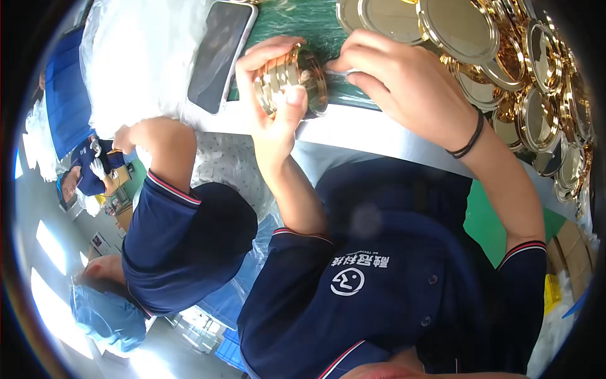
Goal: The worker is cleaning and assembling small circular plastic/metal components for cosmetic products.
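My left hand (273,95) is wrapped round a shiny gold round lid (278,79), held on edge above the table's near side. Its thumb lies over the near rim, and the fingers reach over the far side. The lid's open or mirrored face is turned to the right, toward my right hand (401,85). The thumb and forefinger of that hand are pinched together just right of the lid, apart from its rim. Something small and pale shows at those fingertips, too small to name.
Many gold round lids (457,28) are heaped at the right on the green table top (287,19). A phone (221,57) lies left of my left hand, beside clear plastic bags (142,57). A co-worker (183,246) in a blue cap sits close at my left; another person (95,167) is farther off.
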Motion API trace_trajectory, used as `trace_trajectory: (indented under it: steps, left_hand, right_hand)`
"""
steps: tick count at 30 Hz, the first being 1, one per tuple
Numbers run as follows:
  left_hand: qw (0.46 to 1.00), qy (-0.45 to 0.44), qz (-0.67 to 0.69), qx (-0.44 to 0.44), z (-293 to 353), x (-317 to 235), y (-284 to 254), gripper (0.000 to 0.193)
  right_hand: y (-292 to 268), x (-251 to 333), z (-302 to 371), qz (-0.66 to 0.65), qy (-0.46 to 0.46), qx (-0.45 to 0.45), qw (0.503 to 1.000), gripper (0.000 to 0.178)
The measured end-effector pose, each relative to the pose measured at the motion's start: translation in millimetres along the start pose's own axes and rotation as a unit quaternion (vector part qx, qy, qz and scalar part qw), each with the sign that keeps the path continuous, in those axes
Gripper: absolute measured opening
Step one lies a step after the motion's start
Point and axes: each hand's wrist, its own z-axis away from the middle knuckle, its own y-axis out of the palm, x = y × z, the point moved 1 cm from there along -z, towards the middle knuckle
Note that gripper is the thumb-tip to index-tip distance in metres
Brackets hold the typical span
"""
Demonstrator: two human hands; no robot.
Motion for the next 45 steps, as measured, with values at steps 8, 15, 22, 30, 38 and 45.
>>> trace_trajectory:
  steps: [8,15,22,30,38,45]
  left_hand:
    - [0.999,-0.001,0.031,-0.011,2.9,4.5,-3.8,0.049]
    - [1.000,0.000,0.013,-0.016,6.2,2.2,-7.1,0.046]
    - [1.000,0.002,0.015,-0.013,3.5,1.4,-8.4,0.046]
    - [1.000,-0.009,0.018,-0.018,-2.7,-0.5,-5.5,0.046]
    - [0.999,-0.015,0.026,-0.018,-6.7,1.9,-7.1,0.044]
    - [1.000,-0.015,0.021,-0.015,-5.9,-0.6,-4.5,0.043]
  right_hand:
    - [6.1,0.2,-0.9,0.019,-0.005,-0.003,1.000,0.010]
    - [9.1,3.5,-0.6,0.019,-0.009,-0.004,1.000,0.011]
    - [10.1,4.0,-2.2,0.032,-0.006,-0.010,0.999,0.011]
    - [4.9,2.6,-6.0,0.037,0.000,-0.009,0.999,0.011]
    - [2.7,0.9,-10.0,0.039,-0.004,-0.004,0.999,0.012]
    - [0.5,-0.1,-7.2,0.020,-0.003,0.004,1.000,0.013]
